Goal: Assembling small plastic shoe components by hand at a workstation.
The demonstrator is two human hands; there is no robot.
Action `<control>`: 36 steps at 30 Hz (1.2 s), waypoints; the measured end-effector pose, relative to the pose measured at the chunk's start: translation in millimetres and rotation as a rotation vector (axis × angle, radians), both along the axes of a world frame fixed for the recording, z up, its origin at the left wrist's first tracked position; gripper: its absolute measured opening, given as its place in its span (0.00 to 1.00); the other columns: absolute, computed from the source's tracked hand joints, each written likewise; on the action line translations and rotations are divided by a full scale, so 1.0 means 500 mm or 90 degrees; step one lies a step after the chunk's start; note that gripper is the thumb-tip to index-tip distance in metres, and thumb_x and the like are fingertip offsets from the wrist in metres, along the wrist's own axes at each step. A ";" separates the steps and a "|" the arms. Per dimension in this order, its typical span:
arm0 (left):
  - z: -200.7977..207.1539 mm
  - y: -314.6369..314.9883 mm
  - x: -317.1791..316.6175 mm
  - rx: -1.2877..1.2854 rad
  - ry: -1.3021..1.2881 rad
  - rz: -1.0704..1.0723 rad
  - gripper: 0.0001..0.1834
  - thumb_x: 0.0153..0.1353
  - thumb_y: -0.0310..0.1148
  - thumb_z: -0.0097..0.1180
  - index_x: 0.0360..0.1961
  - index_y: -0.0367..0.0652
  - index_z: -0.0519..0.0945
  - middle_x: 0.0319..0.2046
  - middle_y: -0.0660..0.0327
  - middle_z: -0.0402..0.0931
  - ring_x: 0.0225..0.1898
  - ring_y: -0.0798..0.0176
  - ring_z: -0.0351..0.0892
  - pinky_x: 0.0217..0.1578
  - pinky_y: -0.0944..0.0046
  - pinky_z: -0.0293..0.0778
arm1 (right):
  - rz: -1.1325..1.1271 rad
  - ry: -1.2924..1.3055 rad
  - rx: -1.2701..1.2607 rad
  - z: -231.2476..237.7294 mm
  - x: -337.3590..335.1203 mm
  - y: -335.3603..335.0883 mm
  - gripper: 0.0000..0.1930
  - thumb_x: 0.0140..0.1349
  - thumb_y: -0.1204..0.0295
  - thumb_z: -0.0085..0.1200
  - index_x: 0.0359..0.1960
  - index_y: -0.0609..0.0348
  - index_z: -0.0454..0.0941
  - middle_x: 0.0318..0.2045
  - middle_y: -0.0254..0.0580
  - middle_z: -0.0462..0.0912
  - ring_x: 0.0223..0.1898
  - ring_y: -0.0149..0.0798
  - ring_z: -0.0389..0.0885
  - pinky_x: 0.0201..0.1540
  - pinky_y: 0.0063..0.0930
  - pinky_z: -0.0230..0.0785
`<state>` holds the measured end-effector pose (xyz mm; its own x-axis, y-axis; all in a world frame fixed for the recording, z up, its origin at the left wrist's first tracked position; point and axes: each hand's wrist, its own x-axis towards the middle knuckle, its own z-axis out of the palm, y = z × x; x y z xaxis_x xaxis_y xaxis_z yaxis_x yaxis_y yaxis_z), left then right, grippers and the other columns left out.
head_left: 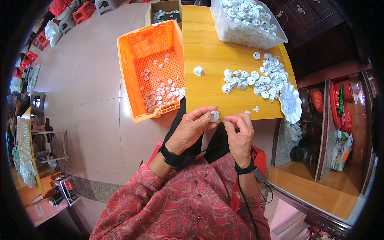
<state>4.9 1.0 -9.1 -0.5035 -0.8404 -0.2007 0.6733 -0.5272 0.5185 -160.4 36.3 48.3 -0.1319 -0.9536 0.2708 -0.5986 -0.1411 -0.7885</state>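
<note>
Between the thumb and fingers of my left hand (196, 125) is a small round white plastic piece (215, 116) with dark slots in its face. My right hand (240, 134) is close beside it, thumb and forefinger pinched together; whatever they hold is too small to make out. Both hands are at the near edge of the yellow table (204, 48). A loose heap of similar white round pieces (262, 80) lies beyond my right hand. One single white piece (198, 71) sits apart on the left. A tiny white part (256, 109) lies near the table's front edge.
Left of the table stands an orange crate (127, 76) with scattered white pieces inside. A clear plastic tub (248, 38) full of them is at the back. A white scalloped dish (295, 117) of small clear parts sits at the right edge. Behind the crate is a cardboard box (180, 8).
</note>
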 end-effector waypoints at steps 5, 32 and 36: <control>-0.010 0.002 -0.003 0.015 0.048 0.003 0.18 0.68 0.30 0.55 0.57 0.37 0.75 0.53 0.53 0.77 0.56 0.58 0.76 0.58 0.57 0.74 | -0.005 -0.057 -0.014 0.006 0.013 0.003 0.05 0.59 0.79 0.61 0.36 0.63 0.81 0.32 0.39 0.79 0.30 0.31 0.78 0.34 0.23 0.71; -0.012 0.005 -0.006 0.004 0.071 0.003 0.16 0.65 0.25 0.58 0.54 0.38 0.77 0.53 0.52 0.77 0.56 0.57 0.77 0.59 0.55 0.74 | -0.021 -0.040 -0.044 -0.003 0.033 0.014 0.05 0.59 0.80 0.60 0.36 0.65 0.78 0.33 0.41 0.77 0.27 0.31 0.77 0.29 0.24 0.71; -0.012 0.006 -0.006 -0.008 0.064 0.002 0.16 0.64 0.25 0.59 0.54 0.38 0.77 0.53 0.53 0.77 0.55 0.58 0.77 0.58 0.55 0.75 | -0.021 0.000 -0.070 -0.005 0.038 0.015 0.06 0.59 0.81 0.60 0.36 0.64 0.78 0.34 0.42 0.76 0.27 0.33 0.78 0.29 0.26 0.72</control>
<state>1.9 4.2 -14.9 -0.5176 -0.8443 -0.1389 0.7244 -0.5188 0.4540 -141.3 43.9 45.8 -0.1632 -0.9132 0.3734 -0.6040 -0.2068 -0.7697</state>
